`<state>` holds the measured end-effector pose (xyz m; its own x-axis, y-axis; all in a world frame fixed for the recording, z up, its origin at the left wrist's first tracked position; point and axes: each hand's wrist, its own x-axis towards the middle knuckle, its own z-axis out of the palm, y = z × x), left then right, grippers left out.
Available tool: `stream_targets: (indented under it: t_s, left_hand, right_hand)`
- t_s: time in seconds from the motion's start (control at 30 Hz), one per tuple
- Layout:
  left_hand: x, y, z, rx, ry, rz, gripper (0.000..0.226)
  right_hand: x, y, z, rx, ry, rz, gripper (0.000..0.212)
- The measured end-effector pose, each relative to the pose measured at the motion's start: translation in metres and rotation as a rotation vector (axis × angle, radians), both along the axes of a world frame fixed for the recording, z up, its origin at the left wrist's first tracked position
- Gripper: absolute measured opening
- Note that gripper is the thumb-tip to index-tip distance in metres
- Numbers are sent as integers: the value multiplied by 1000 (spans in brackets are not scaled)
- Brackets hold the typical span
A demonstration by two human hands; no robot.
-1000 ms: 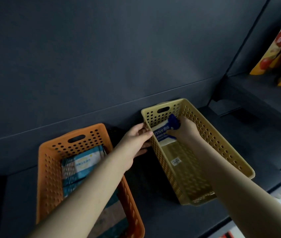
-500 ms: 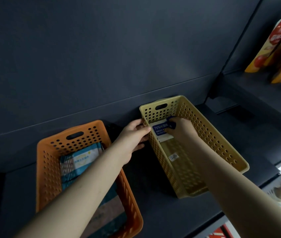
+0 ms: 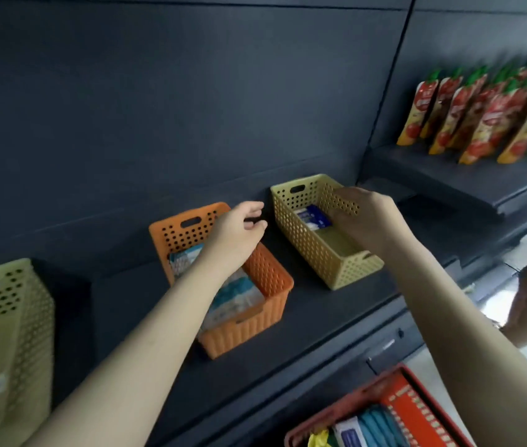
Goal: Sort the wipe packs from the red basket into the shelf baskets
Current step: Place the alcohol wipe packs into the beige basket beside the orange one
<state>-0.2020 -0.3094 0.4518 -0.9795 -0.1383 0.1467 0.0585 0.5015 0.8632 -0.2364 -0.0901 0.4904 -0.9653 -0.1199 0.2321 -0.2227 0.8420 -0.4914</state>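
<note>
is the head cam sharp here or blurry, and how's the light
Head view: the sauce pouches at upper right are smeared with blur. Head view: the dark shelf is dimly lit, and print on the blue wipe pack in the yellow basket is unreadable.

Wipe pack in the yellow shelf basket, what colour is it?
Dark blue and white wipe pack, seen in the head view.
</note>
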Motion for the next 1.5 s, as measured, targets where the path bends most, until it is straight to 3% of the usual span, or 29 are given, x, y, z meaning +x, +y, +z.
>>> stream_targets:
  t_s: [0.23,0.47,0.67,0.97,1.23,1.37,1.5]
  left_hand:
    - [161,11,-28,-93,36,-71,34]
    - [275,46,-97,-15,-171,-121,34]
    - [319,86,-151,15,-314,-129,34]
    - [324,179,-232,157,-588,-55,29]
    - [287,264,-308,192,-754,135,30]
    - [250,284,-365,196,-814,161,32]
    - [204,288,-443,213,-858,207,35]
  right_hand:
    - [170,21,-38,-19,-95,-38,43]
    - [302,63,-109,-14,-295,-130,42]
    - [353,111,-169,17,-438,-187,37]
    - [334,217,-244,-116,-662,-348,34]
    - [257,297,-321,-86,-843,-208,31]
    - [228,301,-384,-58,-958,-55,22]
    - [205,286,-456,-38,-1138,35,25]
